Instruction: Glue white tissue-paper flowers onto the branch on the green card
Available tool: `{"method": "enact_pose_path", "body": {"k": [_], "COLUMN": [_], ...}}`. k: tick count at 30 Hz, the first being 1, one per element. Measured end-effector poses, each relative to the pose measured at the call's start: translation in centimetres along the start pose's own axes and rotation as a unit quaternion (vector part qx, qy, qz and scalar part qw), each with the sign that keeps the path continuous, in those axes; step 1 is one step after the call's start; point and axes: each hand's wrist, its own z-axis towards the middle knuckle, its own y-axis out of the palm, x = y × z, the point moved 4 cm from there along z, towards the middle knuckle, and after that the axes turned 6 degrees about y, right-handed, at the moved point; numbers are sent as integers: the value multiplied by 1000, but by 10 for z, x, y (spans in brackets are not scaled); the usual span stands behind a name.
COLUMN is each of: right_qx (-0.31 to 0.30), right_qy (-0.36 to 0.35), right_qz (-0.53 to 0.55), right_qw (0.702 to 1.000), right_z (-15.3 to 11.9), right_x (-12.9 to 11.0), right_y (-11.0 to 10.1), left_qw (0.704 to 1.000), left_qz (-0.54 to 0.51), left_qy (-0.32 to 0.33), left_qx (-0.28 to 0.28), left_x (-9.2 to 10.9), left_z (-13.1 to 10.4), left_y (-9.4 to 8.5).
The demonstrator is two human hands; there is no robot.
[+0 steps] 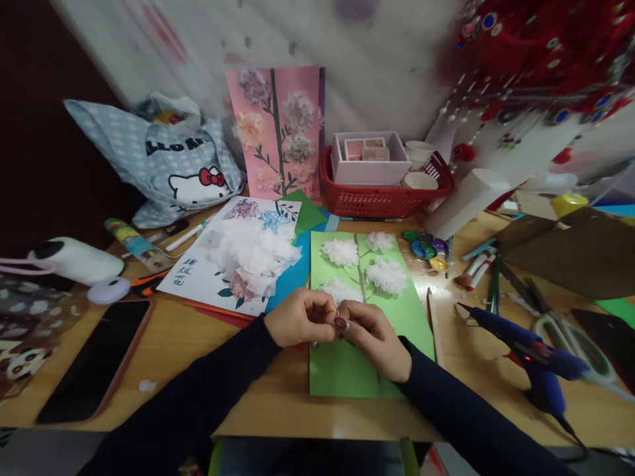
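Card of green paper [342, 377] lies flat on the wooden table [278, 403], beneath both hands. We count four white paper flowers [387, 275] along a grey stem [360, 281] on its upper part; the lower part shows plain green around the hands, so we judge the work partly done. Left hand [301, 318] and right hand [376, 334] meet over the card, fingertips drawn together; what they pinch, if anything, we cannot tell. Left of the card we note a white sheet [198, 294]; behind, an upright pink card [294, 82]; to the right, a blue glue gun [526, 352].
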Motion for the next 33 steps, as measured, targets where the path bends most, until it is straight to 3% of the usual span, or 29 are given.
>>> {"method": "enact_pose_path", "body": {"k": [6, 11, 17, 27, 33], "right_qx": [-17, 2, 11, 41, 33], "right_qy": [54, 64, 54, 74, 53], "right_qz": [70, 130, 162, 165, 144], "right_qw": [996, 989, 985, 983, 988], "right_z": [0, 0, 0, 3, 4], "right_x": [10, 16, 15, 14, 11], "right_y": [2, 3, 2, -4, -5], "left_qw": [999, 999, 998, 986, 983], "left_qz": [-2, -32, -37, -65, -32], "left_qy": [-16, -10, 45, 65, 92], "left_qx": [-28, -14, 24, 141, 154], "left_x": [-3, -1, 5, 7, 7], "left_z": [0, 2, 0, 0, -1], "left_y": [-2, -3, -4, -18, -18]}}
